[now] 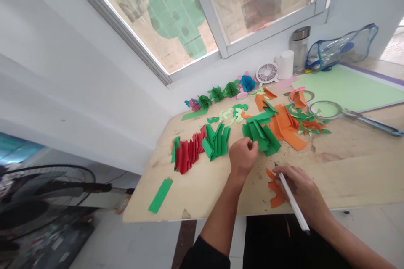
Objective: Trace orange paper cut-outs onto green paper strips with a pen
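So the white pen (293,202) was in the right hand (299,191), fingers pinching it near its dark tip, close to the desk's front edge. An orange cutout (273,188) lay flat on the desk (195,193) partly under that hand, and the pen tip was just beside its upper end; couldn't tell if the tip was touching anything.

The left hand (243,154) was in a loose fist, fingers curled in, right by a bunch of folded green paper (261,136). Couldn't tell if those fingers were pinching anything.

Behind and to the right of that bunch sat folded orange paper (284,124), then scissors (372,120) with big round handles near a pale green sheet (353,88). Over to the left were a second green bunch (217,141), a row of folded red paper (189,151) and a lone green strip (160,195).

Along the back by the wall: green paper ornaments (217,93), a blue one (248,83), a small white fan (267,73), a white cylinder (286,65), a bottle (301,52) and a clear pouch (344,48).
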### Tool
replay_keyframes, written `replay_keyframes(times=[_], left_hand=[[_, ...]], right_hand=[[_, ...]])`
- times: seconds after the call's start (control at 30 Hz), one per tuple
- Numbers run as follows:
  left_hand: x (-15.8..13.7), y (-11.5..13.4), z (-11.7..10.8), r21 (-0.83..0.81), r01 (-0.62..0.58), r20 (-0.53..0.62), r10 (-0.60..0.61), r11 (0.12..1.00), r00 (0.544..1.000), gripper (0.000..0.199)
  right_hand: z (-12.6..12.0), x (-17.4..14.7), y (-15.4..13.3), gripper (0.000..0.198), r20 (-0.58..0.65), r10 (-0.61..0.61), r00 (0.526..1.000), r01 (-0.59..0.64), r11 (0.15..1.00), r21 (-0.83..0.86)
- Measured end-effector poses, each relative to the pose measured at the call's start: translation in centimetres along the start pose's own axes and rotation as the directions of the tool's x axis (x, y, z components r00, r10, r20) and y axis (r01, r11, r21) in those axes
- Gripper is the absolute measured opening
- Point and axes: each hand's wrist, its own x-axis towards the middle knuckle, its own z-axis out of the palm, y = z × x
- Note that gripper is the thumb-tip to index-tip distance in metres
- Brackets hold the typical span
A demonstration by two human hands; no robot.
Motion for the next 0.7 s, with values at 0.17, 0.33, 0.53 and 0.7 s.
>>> replay_keyframes(times=[0.17, 0.33, 0.53, 0.7], left_hand=[[-4.3, -1.6, -2.3, -0.088, 0.076, -0.054, -0.081, 0.993, 0.995, 0.034], [-9.9, -2.8, -3.7, -0.122, 0.135, -0.06, -0.143, 0.983, 0.988, 0.032], [-13.6, -2.7, -4.1, -0.14, 0.115, 0.0, -0.116, 0.983, 0.993, 0.029], [-13.4, -3.9, -4.5, -0.26, -0.011, 0.005, 0.013, 0.966, 1.0, 0.025]], right_hand=[[-0.2, 0.1, -0.1, 0.016, -0.015, 0.015, 1.0, -0.015, 1.0, 0.012], [-0.4, 0.0, -0.3, 0.018, -0.013, 0.052, 0.999, -0.052, 0.999, -0.006], [-0.5, 0.0, -0.4, 0.024, 0.014, 0.128, 0.992, -0.127, 0.992, -0.02], [-0.7, 0.1, -0.7, 0.027, 0.03, 0.164, 0.986, -0.163, 0.985, -0.049]])
